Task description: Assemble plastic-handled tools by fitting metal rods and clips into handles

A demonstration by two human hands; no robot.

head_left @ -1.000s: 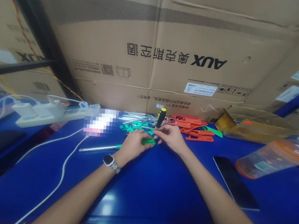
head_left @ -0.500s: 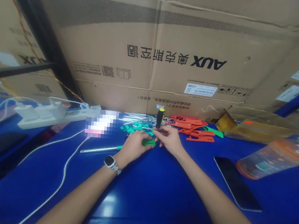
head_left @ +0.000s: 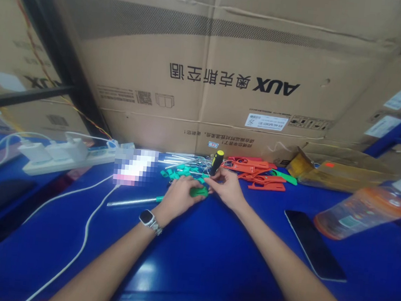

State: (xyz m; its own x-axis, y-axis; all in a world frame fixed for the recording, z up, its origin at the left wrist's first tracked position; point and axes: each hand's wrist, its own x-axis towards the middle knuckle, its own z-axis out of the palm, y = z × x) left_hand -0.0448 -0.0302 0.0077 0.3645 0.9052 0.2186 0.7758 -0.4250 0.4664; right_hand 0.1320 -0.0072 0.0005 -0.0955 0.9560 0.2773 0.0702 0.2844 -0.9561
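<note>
My left hand point(head_left: 181, 196), with a watch on its wrist, is closed around a green plastic piece point(head_left: 198, 191) lying low over the table. A shiny metal rod point(head_left: 131, 202) with a green end reaches out to the left from beneath that hand; whether it joins the green piece is hidden. The fingers of my right hand point(head_left: 228, 189) are pinched around the lower part of a black and yellow screwdriver point(head_left: 217, 162). Its handle points up and leans slightly right, while the tip is hidden. Small teal plastic parts point(head_left: 181, 171) lie just beyond my left hand.
Red slotted plastic pieces point(head_left: 266, 185) and a green one point(head_left: 285, 177) are piled behind my right hand. Thin metal rods point(head_left: 177, 158) lie at the back. Also around are a power strip point(head_left: 54, 161), phone point(head_left: 313, 244), bottle point(head_left: 365, 212), open carton point(head_left: 339, 174) and large cardboard box point(head_left: 205, 99).
The screwdriver's handle has tipped from nearly upright to a slight rightward lean, and my right fingers have shifted a little. My left hand stays in place on the green piece.
</note>
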